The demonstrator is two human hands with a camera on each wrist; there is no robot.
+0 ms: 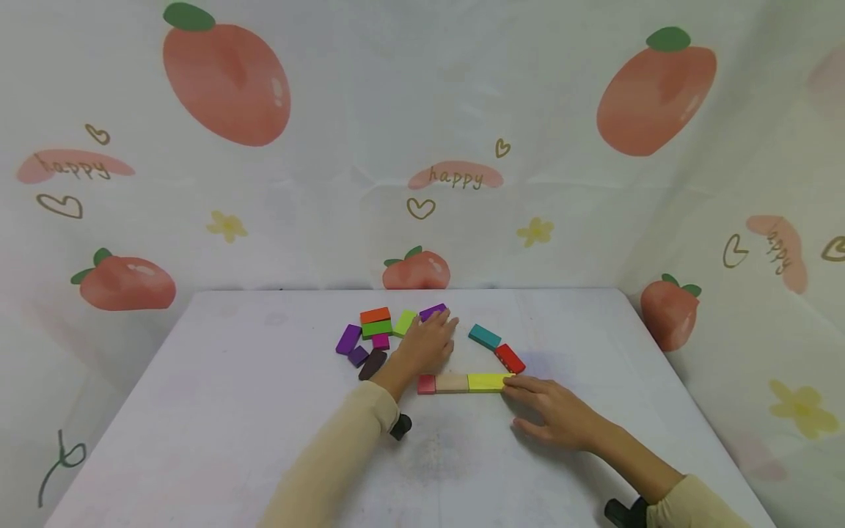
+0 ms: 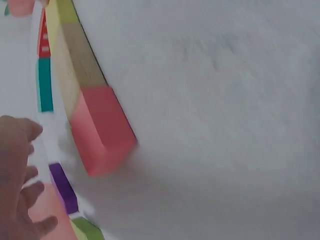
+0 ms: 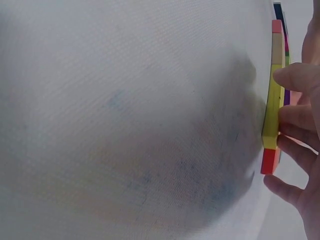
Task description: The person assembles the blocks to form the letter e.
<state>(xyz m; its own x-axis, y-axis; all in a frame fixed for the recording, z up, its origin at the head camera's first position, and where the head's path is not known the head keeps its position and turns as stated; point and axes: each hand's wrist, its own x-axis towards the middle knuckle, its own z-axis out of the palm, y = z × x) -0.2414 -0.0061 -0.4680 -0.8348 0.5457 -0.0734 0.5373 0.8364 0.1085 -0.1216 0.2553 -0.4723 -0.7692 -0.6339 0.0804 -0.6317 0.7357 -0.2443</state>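
Head view: left hand (image 1: 425,346) partly covers the purple block (image 1: 430,311) at its fingertips; contact cannot be told. Right hand (image 1: 557,412) hides the right end of the yellow block (image 1: 485,382). Left wrist view: top edge crops the yellow block, bottom edge the lime block (image 2: 89,230); pink block's (image 2: 111,115) near end blurs. Right wrist view: right hand runs off the right edge.

Where Things Lay

Three blocks (image 1: 452,383) lay end to end in a row on the table (image 1: 218,447). Behind the row, to the left, was a bunch of blocks (image 1: 377,328). Two other blocks (image 1: 510,358) lay behind its right end. The left hand (image 1: 425,345) was between those two groups. The right hand (image 1: 557,412) touched the row's right end.
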